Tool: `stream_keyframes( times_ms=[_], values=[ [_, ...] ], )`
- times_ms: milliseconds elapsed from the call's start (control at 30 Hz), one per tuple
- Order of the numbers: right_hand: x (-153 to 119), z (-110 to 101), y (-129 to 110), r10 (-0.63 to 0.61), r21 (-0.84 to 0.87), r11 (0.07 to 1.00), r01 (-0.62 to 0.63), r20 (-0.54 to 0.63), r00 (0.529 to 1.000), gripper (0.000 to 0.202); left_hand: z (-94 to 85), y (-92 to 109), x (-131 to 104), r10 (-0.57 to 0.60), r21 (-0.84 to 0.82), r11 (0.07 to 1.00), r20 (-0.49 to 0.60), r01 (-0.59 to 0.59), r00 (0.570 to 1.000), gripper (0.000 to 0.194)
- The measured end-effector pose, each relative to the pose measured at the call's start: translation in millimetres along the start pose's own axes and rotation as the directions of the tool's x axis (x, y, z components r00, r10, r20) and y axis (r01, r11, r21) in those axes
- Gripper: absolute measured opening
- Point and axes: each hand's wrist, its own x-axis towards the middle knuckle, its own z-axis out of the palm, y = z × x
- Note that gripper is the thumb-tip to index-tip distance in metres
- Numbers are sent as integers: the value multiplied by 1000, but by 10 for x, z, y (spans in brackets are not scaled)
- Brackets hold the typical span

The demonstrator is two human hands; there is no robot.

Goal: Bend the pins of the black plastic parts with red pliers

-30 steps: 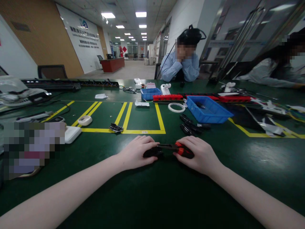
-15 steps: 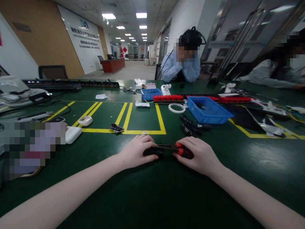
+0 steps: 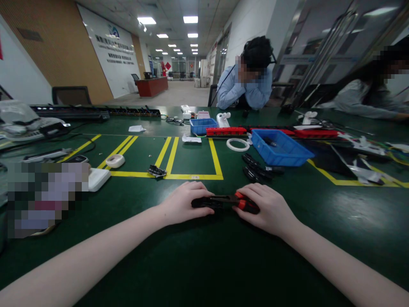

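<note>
My right hand [image 3: 263, 209] is closed round the red and black handles of pliers [image 3: 241, 201], whose jaws point left. In my left hand [image 3: 188, 204] is a small black plastic part [image 3: 204, 202], pinched between thumb and fingers. The jaws reach onto this part, and I cannot make out exactly where they bite. Both hands rest low over the green table [image 3: 204, 256]. Beyond my right hand lies a heap of similar black parts [image 3: 257, 168]. Past my left hand, a crumpled black piece [image 3: 156, 171] sits on yellow tape.
A blue bin [image 3: 281, 148] with black pieces inside stands at right, beside a white ring [image 3: 238, 145]. Red strips [image 3: 226, 132] and a smaller blue bin [image 3: 203, 126] lie further back. A white box [image 3: 98, 180] is at left. A person [image 3: 246, 85] sits opposite.
The black part has turned slightly in my left hand, and the plier jaws now overlap it more. Both hands stay in nearly the same place.
</note>
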Motion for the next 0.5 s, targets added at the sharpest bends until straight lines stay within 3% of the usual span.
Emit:
stream_keyframes(
  times_ms=[500],
  values=[
    [15,2,-18,-20,-19,1000,21,60,998,23,-13,14,4,-10,32,999,4,10,1000,36]
  ],
)
